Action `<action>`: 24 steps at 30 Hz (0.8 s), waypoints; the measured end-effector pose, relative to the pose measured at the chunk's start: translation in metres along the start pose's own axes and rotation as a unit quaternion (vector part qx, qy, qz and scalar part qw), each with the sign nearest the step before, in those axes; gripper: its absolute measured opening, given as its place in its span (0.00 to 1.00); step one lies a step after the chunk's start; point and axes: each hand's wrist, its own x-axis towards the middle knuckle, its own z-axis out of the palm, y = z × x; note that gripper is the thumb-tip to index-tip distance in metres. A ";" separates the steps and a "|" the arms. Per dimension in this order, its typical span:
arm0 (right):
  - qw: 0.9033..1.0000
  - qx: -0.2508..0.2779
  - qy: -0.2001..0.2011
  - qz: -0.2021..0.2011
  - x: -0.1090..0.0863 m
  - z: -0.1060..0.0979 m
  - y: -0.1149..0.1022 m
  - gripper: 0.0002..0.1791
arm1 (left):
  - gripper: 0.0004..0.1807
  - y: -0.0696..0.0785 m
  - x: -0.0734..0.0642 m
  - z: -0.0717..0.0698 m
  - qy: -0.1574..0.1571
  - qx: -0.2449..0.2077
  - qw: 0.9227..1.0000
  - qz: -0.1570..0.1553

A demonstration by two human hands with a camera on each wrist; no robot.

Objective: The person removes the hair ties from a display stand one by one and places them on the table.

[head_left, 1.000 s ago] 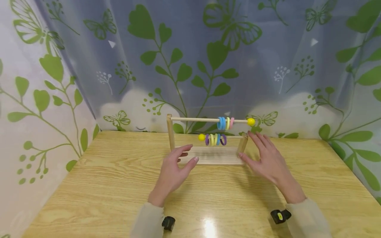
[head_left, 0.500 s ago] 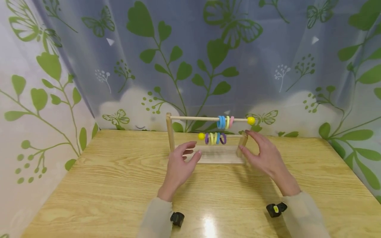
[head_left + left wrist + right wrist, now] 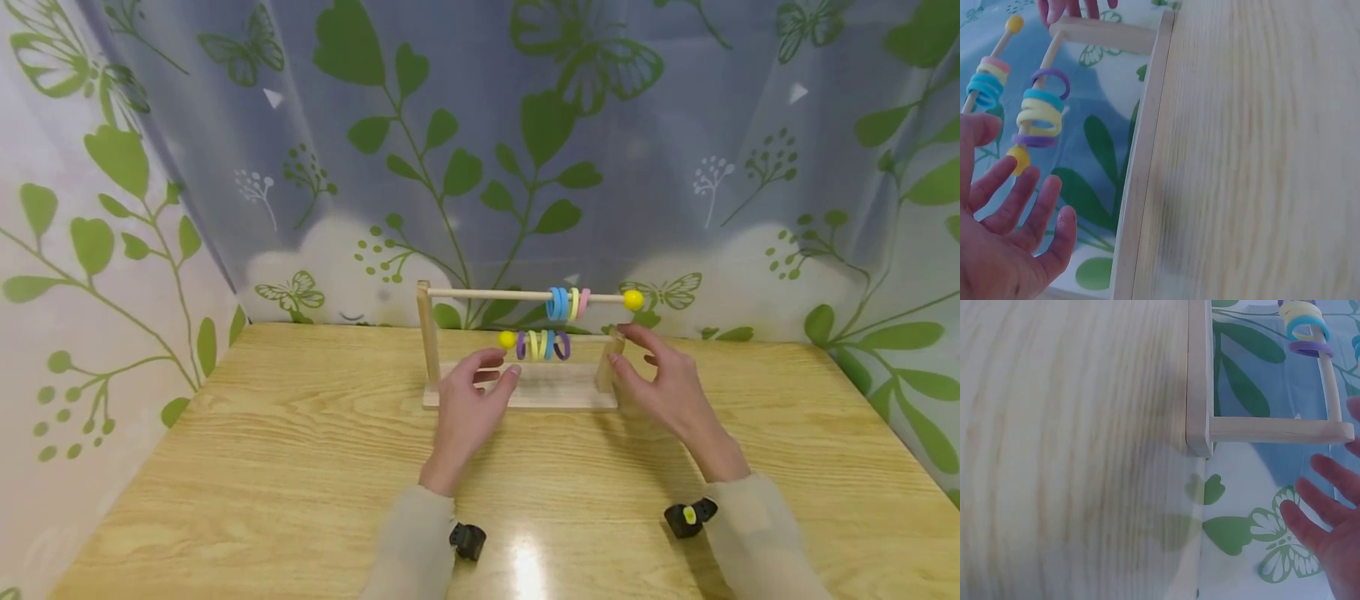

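Observation:
A wooden stand (image 3: 525, 398) has two posts, each bearing a horizontal rod. Its upper rod (image 3: 487, 294) carries blue, yellow and pink rings (image 3: 557, 304) and ends in a yellow bead (image 3: 633, 300) at right. On the lower rod hang purple, yellow and blue rings (image 3: 534, 345); a yellow bead (image 3: 1018, 160) caps its left end. My left hand (image 3: 472, 408) is just below that bead, fingers loosely bent and holding nothing; whether a fingertip touches it is unclear. With thumb and index finger, my right hand (image 3: 671, 387) pinches the top of the right post (image 3: 1279, 429).
The stand rests on a wood-grain table (image 3: 300, 467) near its back edge. Behind hangs a blue and white curtain (image 3: 480, 167) with green leaves and butterflies. A black wrist camera (image 3: 468, 542) sits at the left sleeve, another device (image 3: 688, 517) at the right.
My left hand has moved right and slightly forward, closer to the lower rod's yellow bead. My right hand has closed in on the right post's top. The rings keep their places.

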 end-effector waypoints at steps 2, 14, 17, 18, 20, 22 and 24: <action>1.000 0.013 0.009 0.007 0.001 0.001 0.001 0.23 | 0.19 0.000 0.000 0.004 0.006 -0.002 1.000 0.004; 0.993 0.100 0.038 0.055 0.002 0.007 -0.002 0.19 | 0.15 0.005 0.004 0.018 0.046 -0.031 0.998 -0.008; 0.989 0.127 0.048 0.063 0.002 0.010 -0.001 0.18 | 0.14 0.006 0.005 0.021 0.053 -0.042 0.998 -0.019; 0.987 0.137 0.052 0.064 0.002 0.011 0.000 0.18 | 0.14 0.006 0.005 0.022 0.056 -0.048 0.997 -0.021; 0.983 0.162 0.058 0.065 0.004 0.013 0.001 0.18 | 0.13 0.007 0.005 0.024 0.064 -0.055 0.996 -0.024; 0.978 0.187 0.064 0.066 0.005 0.014 0.001 0.17 | 0.12 0.007 0.005 0.026 0.073 -0.059 0.995 -0.026; 0.974 0.205 0.069 0.066 0.006 0.016 0.002 0.17 | 0.12 0.008 0.005 0.028 0.085 -0.061 0.994 -0.025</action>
